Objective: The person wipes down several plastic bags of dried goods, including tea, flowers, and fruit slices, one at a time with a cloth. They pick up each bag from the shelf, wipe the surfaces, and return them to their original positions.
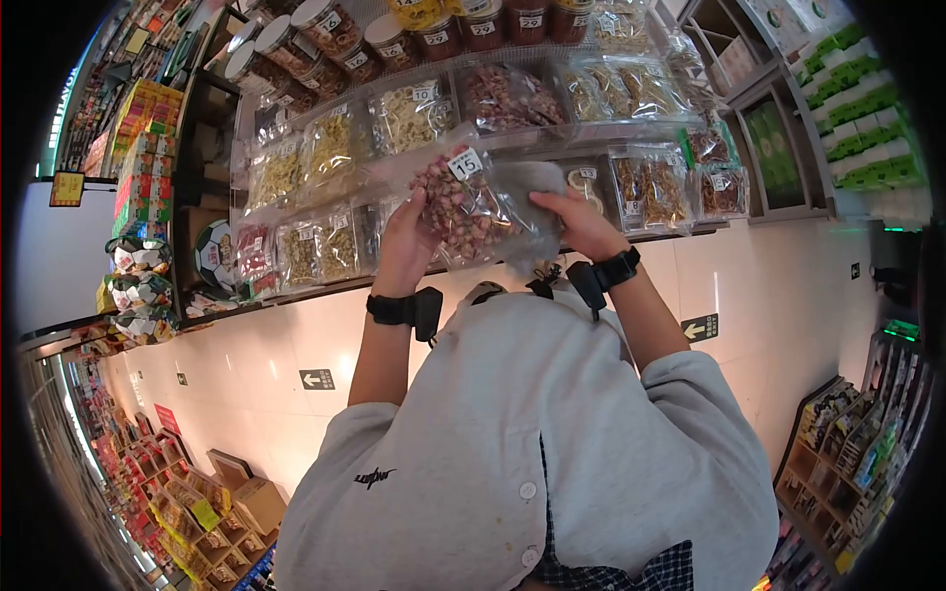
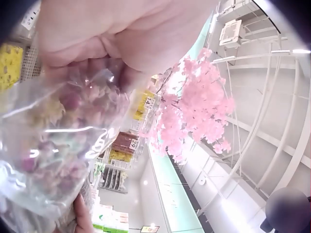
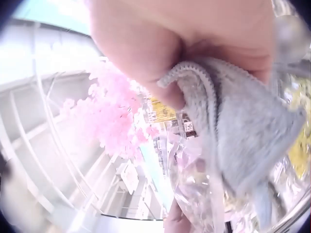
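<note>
Wiping a clear bag of dried rosebuds (image 1: 461, 207) in front of the shelf (image 1: 512, 138), upper centre of the head view.

My left hand (image 1: 409, 246) grips the bag's left edge, fingers curled round it; my right hand (image 1: 581, 222) clutches a grey cloth (image 1: 532, 212) pressed on the bag's right side. The bag, price tag 15 (image 1: 465, 163), is lifted off the shelf, so I judge wiping mid-way; re-shelving among the other bags (image 1: 645, 187) is left. Pink blossom decor (image 2: 194, 107) hangs overhead in the wrist views.
</note>
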